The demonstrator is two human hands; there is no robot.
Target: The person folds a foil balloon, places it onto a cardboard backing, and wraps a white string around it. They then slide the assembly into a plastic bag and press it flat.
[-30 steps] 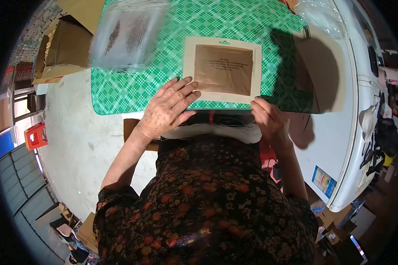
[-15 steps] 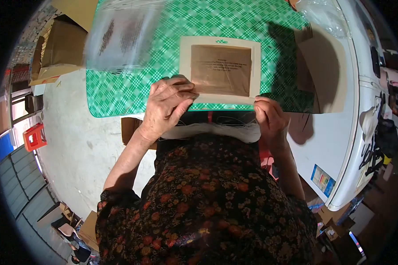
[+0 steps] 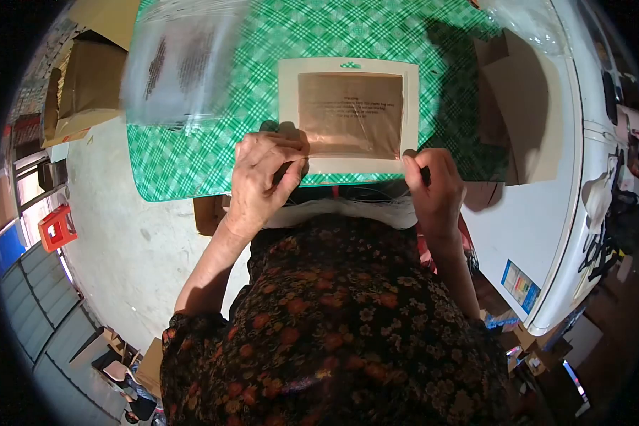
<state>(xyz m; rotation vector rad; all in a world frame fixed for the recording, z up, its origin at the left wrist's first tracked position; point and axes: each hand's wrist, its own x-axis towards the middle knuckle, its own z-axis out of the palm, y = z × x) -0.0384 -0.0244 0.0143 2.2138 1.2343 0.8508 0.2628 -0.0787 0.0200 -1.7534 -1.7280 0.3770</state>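
Observation:
A beige card frame [image 3: 288,96] with a slot in its top edge lies flat near the front of the table. Within its border is a brownish, shiny plastic panel [image 3: 349,131] printed with small dark text. My left hand [image 3: 261,174] is closed at the lower left corner, thumb and fingers pinching the card's edge. At the lower right corner, the thumb and forefinger of my right hand [image 3: 437,186] grip the border, other fingers curled in.
A green plaid cloth [image 3: 263,78] covers the table. Printed clear plastic bags [image 3: 181,67] are piled at the back left. Cardboard [image 3: 529,106] stands on the right beside a white appliance [image 3: 547,234]. An open carton [image 3: 92,82] and a red stool [image 3: 57,227] are to the left.
The view has shifted slightly. The card's left and lower edges sit a little further left and nearer me, and my right thumb now lies over the lower right corner.

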